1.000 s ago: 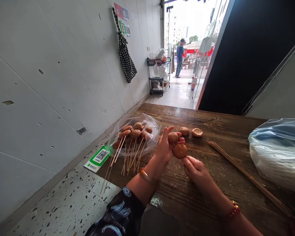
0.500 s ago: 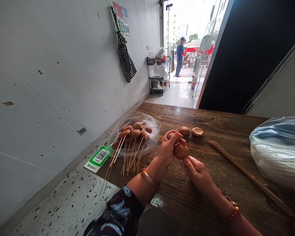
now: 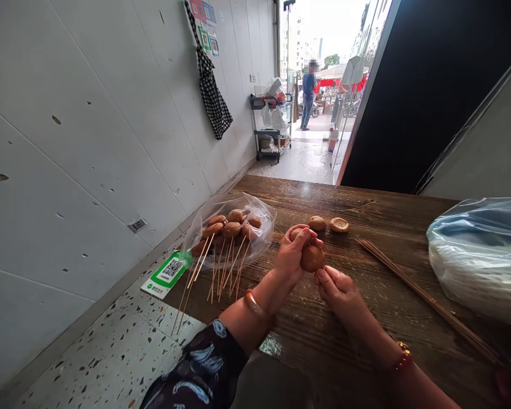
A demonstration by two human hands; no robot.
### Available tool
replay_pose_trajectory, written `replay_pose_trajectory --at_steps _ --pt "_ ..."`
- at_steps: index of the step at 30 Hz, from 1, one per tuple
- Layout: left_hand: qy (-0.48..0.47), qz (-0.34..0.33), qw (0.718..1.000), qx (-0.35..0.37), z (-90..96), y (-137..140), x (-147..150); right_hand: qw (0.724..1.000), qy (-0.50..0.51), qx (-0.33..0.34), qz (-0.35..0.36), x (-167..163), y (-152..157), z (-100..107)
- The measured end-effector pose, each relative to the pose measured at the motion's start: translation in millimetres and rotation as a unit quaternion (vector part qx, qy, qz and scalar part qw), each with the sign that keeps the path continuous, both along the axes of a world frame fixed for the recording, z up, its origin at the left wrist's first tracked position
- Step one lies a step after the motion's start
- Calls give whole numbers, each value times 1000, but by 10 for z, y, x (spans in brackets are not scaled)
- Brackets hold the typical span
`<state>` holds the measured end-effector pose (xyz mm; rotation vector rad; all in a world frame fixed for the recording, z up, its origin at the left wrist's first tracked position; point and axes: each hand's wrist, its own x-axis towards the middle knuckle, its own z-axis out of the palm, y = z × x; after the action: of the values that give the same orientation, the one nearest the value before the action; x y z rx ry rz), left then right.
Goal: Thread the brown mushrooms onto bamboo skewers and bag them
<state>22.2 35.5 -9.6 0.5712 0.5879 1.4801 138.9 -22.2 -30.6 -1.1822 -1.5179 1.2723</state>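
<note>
My left hand (image 3: 295, 250) is closed around a brown mushroom (image 3: 296, 233), partly hidden by its fingers. Just below, a second round brown mushroom cap (image 3: 312, 259) sits against the left fingers. At its lower edge my right hand (image 3: 336, 287) pinches what appears to be a thin skewer, mostly hidden in the fingers. Two loose mushrooms lie beyond my hands: one cap up (image 3: 317, 223), the other with its pale underside up (image 3: 339, 225). To the left, skewered mushrooms (image 3: 231, 229) rest in a clear plastic bag (image 3: 264, 227), their sticks pointing toward me.
A bundle of bamboo skewers (image 3: 426, 298) lies on the wooden table (image 3: 366, 335) at right, beside a large clear plastic bag (image 3: 477, 261) with white contents. A QR-code card (image 3: 166, 275) is at the left edge. A cart (image 3: 272, 128) and a person (image 3: 308, 94) are by the doorway.
The view has shifted slightly, so the surroundings sit a little left and higher. Both hands keep nearly the same hold, with the right fingers slightly closer to the lower mushroom.
</note>
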Motion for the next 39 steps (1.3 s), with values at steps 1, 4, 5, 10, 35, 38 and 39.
replay_pose_trajectory --at_steps 1,4,5,10,35,38,39 --pt "-2 -1 1000 1 -3 -1 6 1000 5 -5 0 -2 0 4" --pt "-9 -6 1000 1 -13 -4 21 1000 13 -8 -2 -9 6 -5" --pt "-12 -8 1000 -2 -17 -3 23 1000 15 -8 -3 -11 11 -17" --pt "-16 -16 1000 -20 -29 11 -6 1000 23 7 1 -10 43 -93" --pt "15 11 1000 -23 -51 -4 35 982 162 -94 23 -60 -49 -54" --pt "2 7 1000 -26 -43 -9 44 979 176 -97 18 -70 -44 -65" --pt "-4 7 1000 -25 -41 -10 47 979 178 -98 17 -70 -43 -69"
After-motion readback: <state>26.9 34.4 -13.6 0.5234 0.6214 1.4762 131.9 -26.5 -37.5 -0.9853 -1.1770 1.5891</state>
